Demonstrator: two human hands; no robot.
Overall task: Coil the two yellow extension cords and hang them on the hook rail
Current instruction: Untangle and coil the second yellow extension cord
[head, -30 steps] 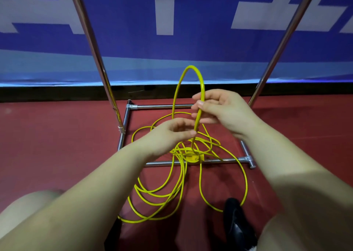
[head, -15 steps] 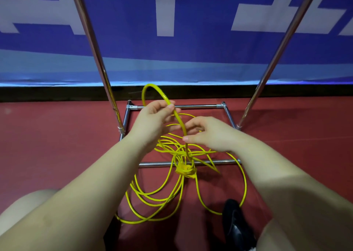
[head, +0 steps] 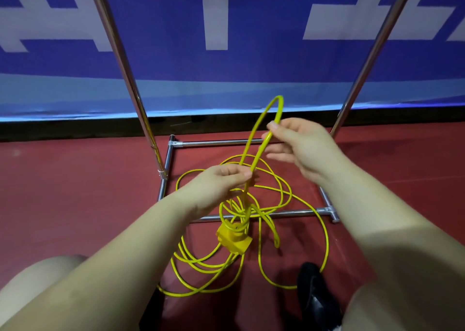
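The yellow cord lies mostly on the red floor in loose, overlapping rings, spread across and in front of the metal frame at the foot of the rack. One bend of it is raised into a tall narrow loop between my hands. I can't tell from here whether this tangle is one cord or both.

I judge it light and springy: the raised loop keeps a smooth arch instead of flopping, so it will resist tight turns and want to spring open if I let go. The jacket looks smooth and a bit slick, so a loose pinch could let it slide. The yellow socket block hangs low among the strands and is the heaviest part; I'd expect it to swing and drag the coil down. The best hold, I think, is on bare cord close to where the loop's two strands meet, gathering each new ring there.

My left hand has its fingers curled round the cord at the base of the loop. My right hand pinches one side of the loop near its top between thumb and forefinger, the other fingers loosely spread.

Two slanted steel poles rise from the frame towards a blue banner. The hook rail is out of view. A black shoe sits on the floor by the outer ring.
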